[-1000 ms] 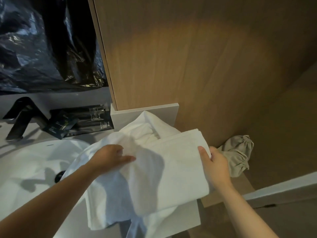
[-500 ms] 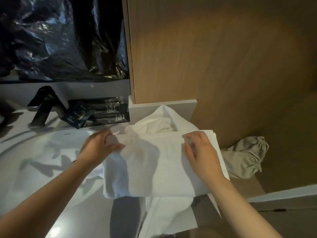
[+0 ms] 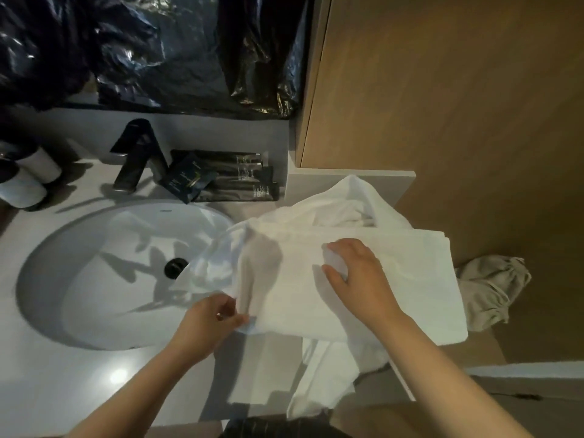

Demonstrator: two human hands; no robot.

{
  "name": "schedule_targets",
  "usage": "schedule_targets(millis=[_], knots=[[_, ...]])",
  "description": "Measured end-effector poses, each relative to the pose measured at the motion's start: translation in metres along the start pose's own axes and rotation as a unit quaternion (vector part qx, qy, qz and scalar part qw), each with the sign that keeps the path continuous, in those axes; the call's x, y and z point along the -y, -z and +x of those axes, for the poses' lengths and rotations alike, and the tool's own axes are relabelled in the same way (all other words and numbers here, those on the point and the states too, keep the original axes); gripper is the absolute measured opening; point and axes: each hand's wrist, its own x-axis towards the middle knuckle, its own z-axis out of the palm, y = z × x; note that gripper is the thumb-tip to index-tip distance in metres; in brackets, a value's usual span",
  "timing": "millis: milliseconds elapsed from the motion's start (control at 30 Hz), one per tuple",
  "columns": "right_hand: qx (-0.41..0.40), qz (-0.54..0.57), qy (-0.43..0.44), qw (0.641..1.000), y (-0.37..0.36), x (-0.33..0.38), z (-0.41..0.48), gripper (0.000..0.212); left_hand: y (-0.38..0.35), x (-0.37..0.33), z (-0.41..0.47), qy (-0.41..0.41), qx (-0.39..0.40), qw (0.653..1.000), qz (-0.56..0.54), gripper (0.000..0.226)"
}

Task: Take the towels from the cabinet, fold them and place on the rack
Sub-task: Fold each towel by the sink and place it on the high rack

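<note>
On counter by sink: 1 folded towel; L hand pinches edge, R hand flat on it.

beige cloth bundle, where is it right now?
Head view, right side: the beige cloth bundle lies crumpled at the foot of the wooden panel, just right of the folded white towel.

Soft matt white cloth towel; glossy white ceramic basin; matt brown wood-grain cabinet panel; crinkled shiny black plastic sheet.
</note>
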Motion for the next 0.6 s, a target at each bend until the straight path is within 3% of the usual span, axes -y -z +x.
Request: schedule_targets(millis=[133,233,400,567,600], knots=[[-0.009,0.001,-0.008,1.0,-0.005,-0.002,-0.001,0.036,-0.005,0.008,-0.011,0.019,0.006,0.996,-0.087,0.02],[-0.006,0.012,-0.017,1.0,-0.004,-0.006,-0.001,0.036,0.012,0.013,-0.015,0.023,0.067,0.982,-0.175,0.014],[0.001,0.005,-0.03,1.0,-0.002,-0.011,0.0,0.036,0.026,0.025,-0.013,-0.084,0.087,0.993,-0.005,0.016],[-0.002,-0.029,-0.007,1.0,-0.002,-0.007,0.003,0.037,0.012,0.02,-0.008,-0.114,0.042,0.993,-0.01,0.009],[0.001,-0.039,-0.002,0.999,-0.003,-0.004,0.006,0.038,0.013,0.017,-0.006,-0.098,0.034,0.994,-0.015,0.02]])
